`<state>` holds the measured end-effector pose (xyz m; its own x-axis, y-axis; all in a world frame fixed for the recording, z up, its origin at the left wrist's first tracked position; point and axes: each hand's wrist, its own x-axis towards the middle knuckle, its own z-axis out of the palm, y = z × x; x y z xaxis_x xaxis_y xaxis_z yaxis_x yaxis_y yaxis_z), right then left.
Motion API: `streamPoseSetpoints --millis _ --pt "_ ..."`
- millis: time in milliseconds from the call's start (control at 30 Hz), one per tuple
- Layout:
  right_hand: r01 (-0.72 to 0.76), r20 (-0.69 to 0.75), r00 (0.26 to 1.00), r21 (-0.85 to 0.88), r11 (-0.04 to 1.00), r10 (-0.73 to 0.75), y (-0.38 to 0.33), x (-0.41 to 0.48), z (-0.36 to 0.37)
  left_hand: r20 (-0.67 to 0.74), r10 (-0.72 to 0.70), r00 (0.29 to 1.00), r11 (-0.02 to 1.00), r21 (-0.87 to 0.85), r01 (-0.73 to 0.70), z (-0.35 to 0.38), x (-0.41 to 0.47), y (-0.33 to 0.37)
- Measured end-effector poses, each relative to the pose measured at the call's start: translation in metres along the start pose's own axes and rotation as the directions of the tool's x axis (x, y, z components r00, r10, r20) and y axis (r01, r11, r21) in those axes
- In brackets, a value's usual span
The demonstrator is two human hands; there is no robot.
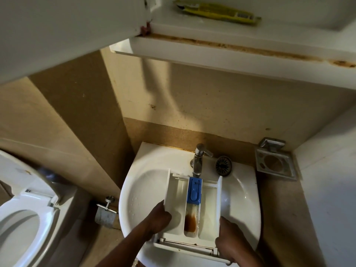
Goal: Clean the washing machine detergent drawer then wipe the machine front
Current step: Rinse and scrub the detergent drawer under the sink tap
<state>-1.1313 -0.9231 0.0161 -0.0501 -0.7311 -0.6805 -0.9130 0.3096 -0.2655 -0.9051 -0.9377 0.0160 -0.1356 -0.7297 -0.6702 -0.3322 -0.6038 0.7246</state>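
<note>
Fingers [166, 213] of the left hand [157, 222] close on the left wall of the drawer [210, 209], seen from the head view. The wrist comes up from below and the forearm slants in from the lower left. The right hand [231, 236] grips the right wall near the front panel, knuckles turned outward; its fingertips are hidden behind the plastic.

Both hands hold the drawer over the sink [134, 189], its far end just under the tap [198, 158]. It is a long white plastic tray with thin, smooth walls and three narrow troughs. A glossy blue cap [194, 190] sits on the far half of the middle trough, and a rusty brown residue [190, 220] stains the near half.

The sink is a rounded white ceramic bowl, beaded with droplets on its left side. The tap is upright chrome. A round dark strainer [223, 166] lies on the sink ledge just beside it. A square metal soap dish [275, 166] juts from the tan wall to the right. To the left are a white toilet [25, 218] with its lid up and a metal roll holder [106, 212]. Overhead, a white cabinet [231, 47] with a rust-streaked edge carries a crumpled yellow packet [217, 13].
</note>
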Motion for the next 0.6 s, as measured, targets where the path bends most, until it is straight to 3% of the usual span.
streamPoseSetpoints --millis 167,333,500,600 --pt "-0.018 0.026 1.000 0.007 1.000 0.018 -0.002 -0.002 -0.003 -0.032 -0.015 0.999 1.000 -0.002 0.015 0.000 -0.001 0.002" --pt "-0.015 0.058 0.998 0.026 1.000 0.013 0.001 -0.004 -0.010 0.045 -0.014 0.999 0.999 0.032 0.012 -0.003 -0.015 0.004" --pt "0.040 0.144 0.988 0.114 0.993 -0.057 -0.007 -0.014 -0.033 -0.040 -0.232 0.972 0.961 0.148 0.235 -0.014 -0.012 0.010" --pt "0.022 0.120 0.992 0.191 0.981 -0.045 -0.010 -0.016 -0.045 -0.111 -0.229 0.967 0.969 0.067 0.237 -0.017 -0.014 0.014"
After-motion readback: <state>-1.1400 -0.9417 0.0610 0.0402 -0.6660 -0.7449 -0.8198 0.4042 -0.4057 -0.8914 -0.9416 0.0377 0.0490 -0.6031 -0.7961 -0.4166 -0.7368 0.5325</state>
